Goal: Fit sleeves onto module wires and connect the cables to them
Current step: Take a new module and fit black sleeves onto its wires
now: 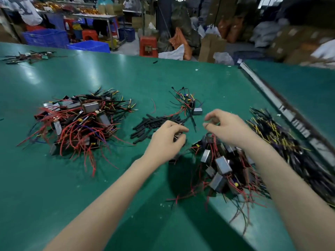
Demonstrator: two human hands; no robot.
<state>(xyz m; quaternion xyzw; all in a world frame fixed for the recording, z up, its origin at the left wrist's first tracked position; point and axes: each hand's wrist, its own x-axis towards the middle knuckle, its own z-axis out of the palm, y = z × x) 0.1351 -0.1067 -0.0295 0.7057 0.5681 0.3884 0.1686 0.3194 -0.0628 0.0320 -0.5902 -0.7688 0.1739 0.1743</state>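
Step, as I read it: picking up 1 module to sleeve. Left hand [165,140] curls round a small dark module [178,137] at the near edge of the loose black sleeves [154,124]. Right hand [226,126] hovers over the near module pile [223,165], fingers loosely curled, holding nothing I can make out. Advice: free 1 module's wires from the tangle, then thread 1 sleeve per wire. Cables [282,140] lie far right. Containers: blue crates [47,38] on the floor behind the table [90,187]; contents can't tell.
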